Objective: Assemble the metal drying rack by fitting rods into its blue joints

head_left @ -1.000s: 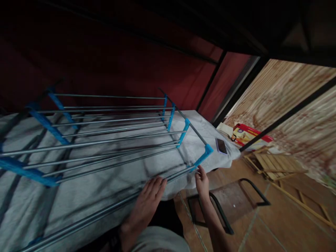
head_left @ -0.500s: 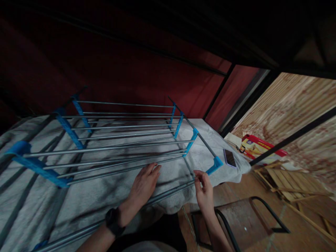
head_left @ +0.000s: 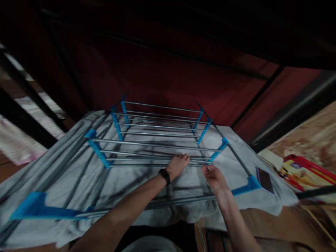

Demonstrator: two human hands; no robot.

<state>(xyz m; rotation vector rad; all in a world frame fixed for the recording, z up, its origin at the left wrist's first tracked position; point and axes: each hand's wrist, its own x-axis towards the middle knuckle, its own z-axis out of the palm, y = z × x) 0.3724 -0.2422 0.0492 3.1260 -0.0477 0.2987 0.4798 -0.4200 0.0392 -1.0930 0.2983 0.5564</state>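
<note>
Reaching across a pale grey cloth (head_left: 243, 140) before a dark red wall (head_left: 168, 77), the left hand (head_left: 180, 163) lies over the blue-bracketed metal-tube rack (head_left: 157, 145) resting on it; the right hand (head_left: 213, 175) curls nearby. Whether either grips, one cannot tell. Lettering on the red-and-yellow box (head_left: 307, 171) is illegible.

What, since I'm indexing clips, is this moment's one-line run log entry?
left hand: over metal rods | right hand: by blue bracket's lower end | phone: on white cloth | contact: unclear, both
</note>
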